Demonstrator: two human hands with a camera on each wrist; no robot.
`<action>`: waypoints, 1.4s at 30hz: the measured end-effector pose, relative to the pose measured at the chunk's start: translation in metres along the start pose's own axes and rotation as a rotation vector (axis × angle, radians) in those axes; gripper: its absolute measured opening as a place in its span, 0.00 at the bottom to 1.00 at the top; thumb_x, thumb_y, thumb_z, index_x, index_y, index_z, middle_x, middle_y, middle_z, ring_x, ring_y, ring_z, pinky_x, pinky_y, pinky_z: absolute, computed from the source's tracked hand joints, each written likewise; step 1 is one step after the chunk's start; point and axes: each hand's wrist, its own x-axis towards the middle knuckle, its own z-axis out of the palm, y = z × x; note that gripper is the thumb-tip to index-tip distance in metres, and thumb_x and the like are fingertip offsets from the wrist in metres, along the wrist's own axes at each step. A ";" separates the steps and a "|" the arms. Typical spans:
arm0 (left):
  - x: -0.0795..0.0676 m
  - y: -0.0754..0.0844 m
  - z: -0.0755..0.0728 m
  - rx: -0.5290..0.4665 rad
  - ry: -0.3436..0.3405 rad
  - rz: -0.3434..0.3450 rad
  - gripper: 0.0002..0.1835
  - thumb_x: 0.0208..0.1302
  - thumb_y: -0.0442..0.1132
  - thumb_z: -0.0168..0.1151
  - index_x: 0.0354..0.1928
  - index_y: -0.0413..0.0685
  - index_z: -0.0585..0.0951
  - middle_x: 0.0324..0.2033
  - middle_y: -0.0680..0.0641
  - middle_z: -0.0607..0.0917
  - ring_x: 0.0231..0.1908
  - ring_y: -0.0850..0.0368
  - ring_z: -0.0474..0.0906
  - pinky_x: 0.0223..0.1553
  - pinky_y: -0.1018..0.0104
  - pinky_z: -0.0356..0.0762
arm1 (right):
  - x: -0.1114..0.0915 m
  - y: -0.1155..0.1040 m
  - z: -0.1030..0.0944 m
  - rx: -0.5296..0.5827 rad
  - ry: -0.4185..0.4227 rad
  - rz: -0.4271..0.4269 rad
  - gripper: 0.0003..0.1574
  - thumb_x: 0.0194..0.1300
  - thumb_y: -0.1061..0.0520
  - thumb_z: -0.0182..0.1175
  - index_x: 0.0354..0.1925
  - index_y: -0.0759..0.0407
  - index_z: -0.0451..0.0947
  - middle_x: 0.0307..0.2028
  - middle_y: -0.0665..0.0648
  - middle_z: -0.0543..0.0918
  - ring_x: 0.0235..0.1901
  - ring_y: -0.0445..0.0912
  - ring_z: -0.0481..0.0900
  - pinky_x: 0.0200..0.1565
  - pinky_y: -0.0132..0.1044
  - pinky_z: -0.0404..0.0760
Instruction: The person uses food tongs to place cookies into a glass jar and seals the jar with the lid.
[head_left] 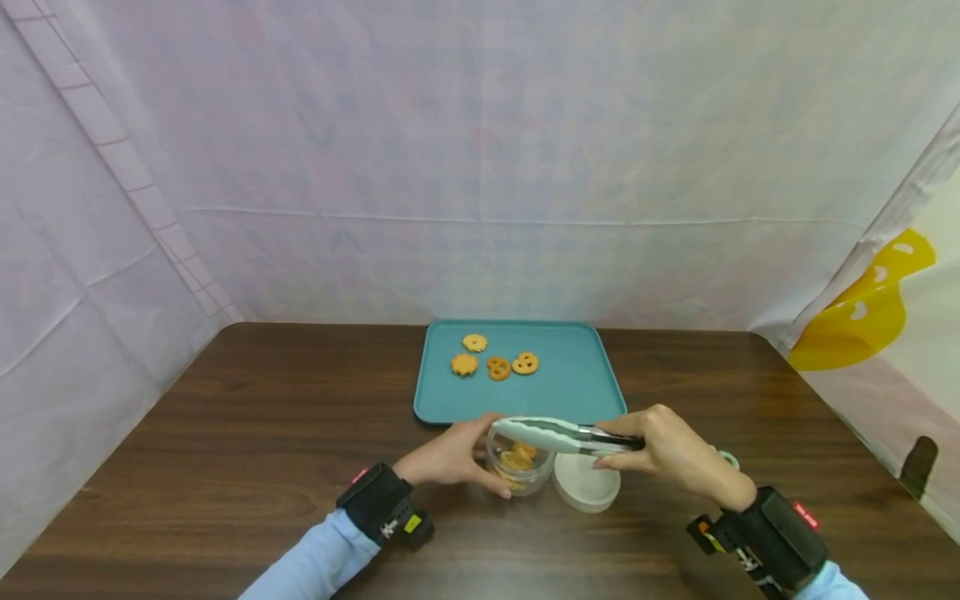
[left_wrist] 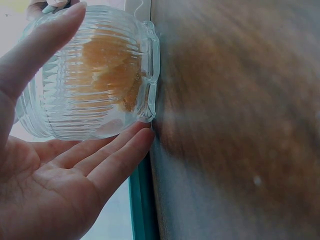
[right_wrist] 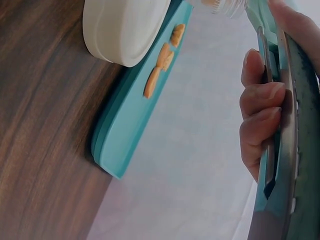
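Note:
A ribbed clear glass jar (head_left: 527, 483) holds several golden-brown crackers (left_wrist: 107, 70). My left hand (head_left: 453, 454) holds it from the left, thumb on the near side and fingers along the far side. In my right hand (head_left: 671, 454) is a pair of tongs (head_left: 547, 434) with pale green heads and metal arms. Their heads lie across the jar's mouth and partly cover it from above. Right beside the jar stands a round white lid or shallow tub (head_left: 587, 483), below the tongs' arms. What lies between the tongs' heads, if anything, I cannot tell.
Behind the jar a teal tray (head_left: 570, 383) lies on the brown wooden table (head_left: 300, 400). On its left part are two flower-shaped crackers (head_left: 464, 364) and two pretzel-shaped ones (head_left: 526, 363). Pale cloth (head_left: 480, 167) hangs behind the table and at its sides.

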 end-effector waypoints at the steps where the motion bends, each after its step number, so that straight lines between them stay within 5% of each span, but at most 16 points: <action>1: 0.000 0.000 0.000 -0.004 -0.001 -0.001 0.45 0.39 0.38 0.73 0.61 0.42 0.61 0.56 0.37 0.71 0.54 0.44 0.69 0.55 0.51 0.73 | 0.000 0.000 0.000 -0.003 0.000 0.000 0.28 0.51 0.42 0.60 0.42 0.63 0.80 0.31 0.58 0.87 0.26 0.35 0.78 0.22 0.31 0.81; 28: 0.002 -0.001 -0.001 -0.020 -0.001 0.007 0.44 0.38 0.38 0.73 0.60 0.43 0.61 0.55 0.39 0.72 0.56 0.47 0.67 0.55 0.51 0.73 | -0.001 -0.001 0.000 -0.036 0.016 -0.024 0.35 0.47 0.39 0.61 0.44 0.66 0.78 0.34 0.60 0.86 0.29 0.44 0.82 0.26 0.35 0.84; 42: 0.001 -0.001 0.000 -0.044 -0.007 0.019 0.43 0.39 0.36 0.72 0.60 0.41 0.61 0.56 0.37 0.71 0.55 0.46 0.68 0.55 0.53 0.74 | -0.002 0.001 -0.008 -0.011 0.160 -0.020 0.26 0.46 0.50 0.66 0.42 0.65 0.80 0.33 0.64 0.86 0.28 0.40 0.81 0.22 0.32 0.82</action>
